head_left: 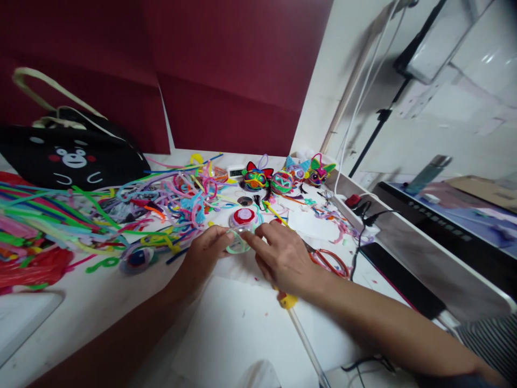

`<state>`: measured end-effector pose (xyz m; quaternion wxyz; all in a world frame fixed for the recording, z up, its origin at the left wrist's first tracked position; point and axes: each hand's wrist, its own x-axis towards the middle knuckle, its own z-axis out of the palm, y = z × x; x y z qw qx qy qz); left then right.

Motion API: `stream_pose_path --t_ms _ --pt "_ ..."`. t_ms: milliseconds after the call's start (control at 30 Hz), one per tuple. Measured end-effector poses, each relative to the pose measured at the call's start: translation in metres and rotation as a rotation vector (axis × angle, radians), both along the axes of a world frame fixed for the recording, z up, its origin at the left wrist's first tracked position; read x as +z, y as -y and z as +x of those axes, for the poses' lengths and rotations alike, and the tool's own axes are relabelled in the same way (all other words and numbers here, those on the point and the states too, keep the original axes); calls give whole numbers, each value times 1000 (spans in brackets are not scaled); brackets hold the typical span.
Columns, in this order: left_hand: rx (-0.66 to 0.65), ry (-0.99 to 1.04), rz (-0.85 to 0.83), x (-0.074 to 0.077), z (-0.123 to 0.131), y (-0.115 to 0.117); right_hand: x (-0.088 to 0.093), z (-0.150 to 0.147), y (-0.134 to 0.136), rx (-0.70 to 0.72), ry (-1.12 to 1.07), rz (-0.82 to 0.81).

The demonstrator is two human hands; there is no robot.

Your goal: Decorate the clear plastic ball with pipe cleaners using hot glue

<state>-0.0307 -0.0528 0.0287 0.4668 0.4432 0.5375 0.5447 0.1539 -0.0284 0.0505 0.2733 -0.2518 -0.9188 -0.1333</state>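
Both my hands meet over the white table (100,302) on a small pale green ring (237,243) that looks like a bent pipe cleaner or a clear hoop. My left hand (204,253) pinches its left side with thumb and forefinger. My right hand (283,256) pinches its right side, fingers curled. Just behind the ring lies a round red and pink piece (244,217). A heap of coloured pipe cleaners (121,210) spreads to the left of my hands.
Three finished colourful pipe-cleaner heads (283,177) stand at the back. Orange-handled scissors (329,261) lie right of my right hand. A black bear-face bag (68,156) sits at far left. Black cables and a plug (363,213) run along the right edge. A white sheet (238,328) lies in front.
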Motion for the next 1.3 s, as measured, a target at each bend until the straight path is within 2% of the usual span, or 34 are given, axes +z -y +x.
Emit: stream_pose_path --t_ms 167,300,467,633,800,967,1067,1300 --pt "0 -23 -4 1 1 1 -1 1 -2 57 183 141" --pt "13 -28 -11 -1 -1 -1 0 2 -1 70 194 71" --pt "-36 64 -41 -4 -5 -3 4 15 -6 113 -142 -208" --pt "-74 212 -103 -1 -8 -5 8 33 -17 9 -449 -562" --pt "-68 341 -222 6 -6 -4 1 41 -25 -76 -529 -835" --pt "-185 419 -276 10 -3 -1 -6 41 -26 22 -588 -1096" --pt "-182 444 -313 10 -2 0 -9 41 -26 106 -620 -1271" --pt "-213 446 -359 12 0 1 -16 42 -26 172 -630 -1347"
